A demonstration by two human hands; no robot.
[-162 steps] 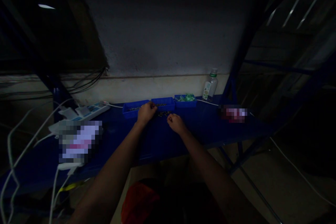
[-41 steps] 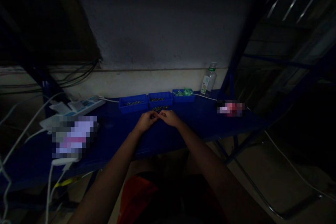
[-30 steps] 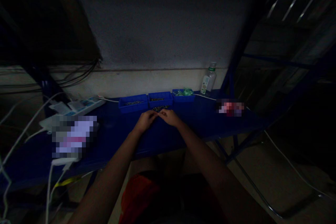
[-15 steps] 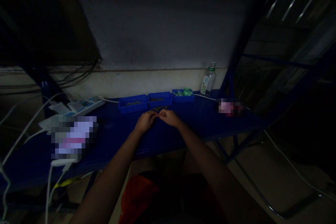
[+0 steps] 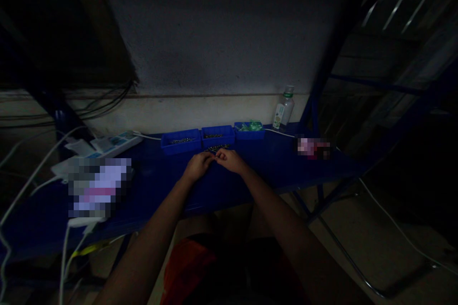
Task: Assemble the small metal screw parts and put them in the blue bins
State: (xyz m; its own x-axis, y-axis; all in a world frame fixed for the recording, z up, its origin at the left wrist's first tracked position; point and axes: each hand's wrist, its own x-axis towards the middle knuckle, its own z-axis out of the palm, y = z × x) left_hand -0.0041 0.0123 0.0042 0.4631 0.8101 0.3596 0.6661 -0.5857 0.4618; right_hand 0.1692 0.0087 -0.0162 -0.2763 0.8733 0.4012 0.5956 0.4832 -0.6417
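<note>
My left hand (image 5: 196, 166) and my right hand (image 5: 231, 160) meet fingertip to fingertip low over the blue table (image 5: 214, 193). Both are closed in a pinch; whatever is between the fingers is too small and dark to name. Just beyond them lies a pile of small metal pieces (image 5: 219, 147), perhaps screws. Behind the pile stand three blue bins in a row. The left bin (image 5: 181, 147) holds thin silvery pieces, the middle bin (image 5: 218, 141) small brassy-looking pieces, and the right bin (image 5: 249, 135) crumpled green clear plastic (image 5: 255, 126).
A clear bottle (image 5: 284, 109) stands at the back right by the wall. To the left lie a white power strip (image 5: 116, 144) with plugs and cables, and a blurred-out flat object (image 5: 102, 188). Another blurred item (image 5: 313, 147) sits on the right. Blue frame posts flank the table.
Earlier my left hand was at the bins and my right hand beside the loose pile, apart. Since then both have come together in front of the pile; over the last second only the fingers shift slightly.
</note>
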